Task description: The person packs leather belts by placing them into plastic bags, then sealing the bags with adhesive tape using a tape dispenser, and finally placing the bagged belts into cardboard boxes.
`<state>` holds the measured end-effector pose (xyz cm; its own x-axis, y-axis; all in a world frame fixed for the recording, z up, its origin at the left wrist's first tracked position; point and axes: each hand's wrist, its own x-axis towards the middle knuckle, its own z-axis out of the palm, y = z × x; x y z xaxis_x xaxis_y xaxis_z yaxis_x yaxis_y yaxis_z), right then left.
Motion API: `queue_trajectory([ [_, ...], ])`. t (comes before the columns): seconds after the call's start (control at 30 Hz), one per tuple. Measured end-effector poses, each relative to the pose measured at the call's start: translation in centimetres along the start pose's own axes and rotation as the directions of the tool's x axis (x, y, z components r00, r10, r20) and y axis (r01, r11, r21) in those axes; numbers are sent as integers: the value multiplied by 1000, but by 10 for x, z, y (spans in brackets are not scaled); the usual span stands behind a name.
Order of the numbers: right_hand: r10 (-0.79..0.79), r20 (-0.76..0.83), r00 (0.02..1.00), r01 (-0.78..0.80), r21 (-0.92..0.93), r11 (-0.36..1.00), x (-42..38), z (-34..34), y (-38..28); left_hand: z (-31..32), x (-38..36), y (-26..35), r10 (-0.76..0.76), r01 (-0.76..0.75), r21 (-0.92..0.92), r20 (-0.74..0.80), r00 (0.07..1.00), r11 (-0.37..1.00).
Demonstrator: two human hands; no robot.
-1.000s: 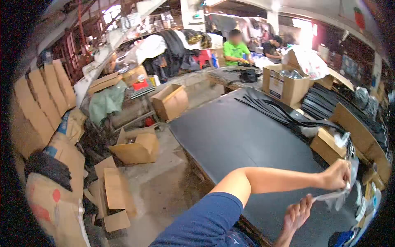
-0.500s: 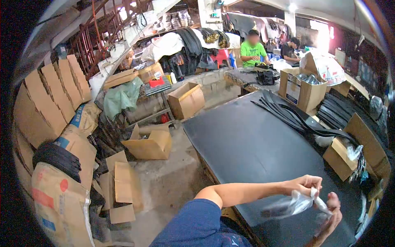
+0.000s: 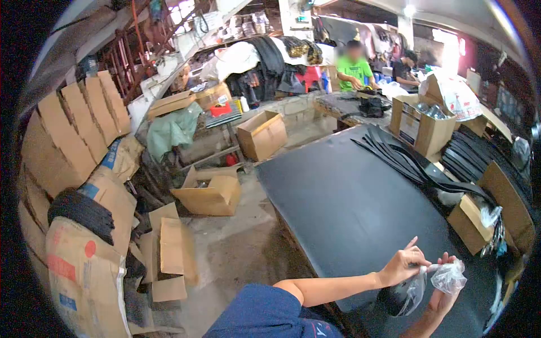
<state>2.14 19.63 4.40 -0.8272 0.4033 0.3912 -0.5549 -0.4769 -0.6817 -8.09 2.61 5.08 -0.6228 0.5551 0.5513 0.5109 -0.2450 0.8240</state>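
At 4 o'clock, the clear bag (image 3: pixel 416 295) hides part of the right hand (image 3: pixel 440 299), and its dark contents are too unclear to name. The right forearm (image 3: pixel 426 324) runs off the bottom edge at 5 o'clock, the navy sleeve (image 3: pixel 259 310) at 6. A co-worker (image 3: pixel 354 72) at 1 o'clock has a blurred face and legs hidden behind the worktable (image 3: pixel 338 103). Items inside the open carton (image 3: pixel 217 201) at 8 are too small to identify.

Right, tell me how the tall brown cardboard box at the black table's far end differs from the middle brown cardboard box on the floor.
The tall box holds clear plastic up near its rim; the middle box shows only a little inside, low down. The tall box has dark printing; the middle box's facing side looks plain. Both stand open-topped.
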Motion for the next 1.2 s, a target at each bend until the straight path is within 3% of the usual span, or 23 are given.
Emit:
queue_trajectory([
  [0.07, 19, 63, 998, -22, 40, 999, 7, 0, 5, 0, -2, 1, 282, -280, 95, -18, 959, 955],
  [0.1, 25, 115, 993, -33, 69, 997, 10, 3, 6, 0, -2, 1, 281, -277, 110, -22, 959, 954],
  [0.13, 36, 192, 981, -79, 224, 971, 14, 10, 5, -1, -2, 0, 251, -244, 127, -37, 967, 961],
  [0.23, 100, 106, 989, -118, 182, 976, 19, 25, 1, -5, 3, -4, 151, -136, 151, -97, 984, 979],
  [0.3, 94, 130, 987, -120, 210, 970, 18, 46, -3, -4, 4, -3, -174, 175, 7, -87, 981, 984],
  [0.33, -55, -128, 990, 23, -241, 970, 14, 59, -3, -4, 5, -2, -174, 176, 10, -94, 980, 984],
  [0.37, -301, -282, 911, 43, -661, 749, 10, 67, -2, -3, 6, -2, -319, 291, -197, -127, 939, 936],
  [0.4, -528, -77, 846, 96, -952, 291, 6, 67, 4, -3, 7, -2, -459, 378, -398, -128, 879, 836],
  [0.43, -526, -72, 847, 101, -951, 293, 2, 61, 10, -4, 8, -3, -457, 374, -397, -134, 879, 838],
  [0.5, -249, 23, 968, 74, -977, 198, -7, 51, 22, -5, 5, -7, -256, 256, -31, -220, 941, 966],
  [0.53, -381, 33, 924, 145, -952, 269, -9, 72, 32, -1, 3, -7, -234, 232, -32, -196, 952, 972],
  [0.57, -370, 14, 929, 136, -943, 305, -11, 74, 35, 4, 0, -5, -214, 211, -38, -169, 962, 977],
  [0.67, -340, 48, 939, 136, -961, 240, -19, 57, 24, 11, -6, -2, -250, 245, -55, -114, 962, 968],
  [0.73, -222, 66, 973, 131, -947, 294, -22, 62, 12, 13, -7, 2, -201, 203, 4, -108, 974, 979],
  [0.77, -228, 56, 972, 122, -951, 285, -23, 64, 10, 14, -8, 3, -203, 203, -5, -94, 975, 979],
  [0.83, -283, 185, 941, 241, -954, 179, -28, 68, 7, 16, -8, 9, -206, 208, 16, -84, 975, 978],
  [0.9, -281, 185, 942, 240, -955, 174, -31, 66, 5, 15, -8, 14, -227, 229, 26, -52, 972, 973],
  [1.2, -373, 190, 908, 250, -961, 118, -40, 73, 22, 15, -24, 16, -155, 175, 93, -189, 970, 980],
])
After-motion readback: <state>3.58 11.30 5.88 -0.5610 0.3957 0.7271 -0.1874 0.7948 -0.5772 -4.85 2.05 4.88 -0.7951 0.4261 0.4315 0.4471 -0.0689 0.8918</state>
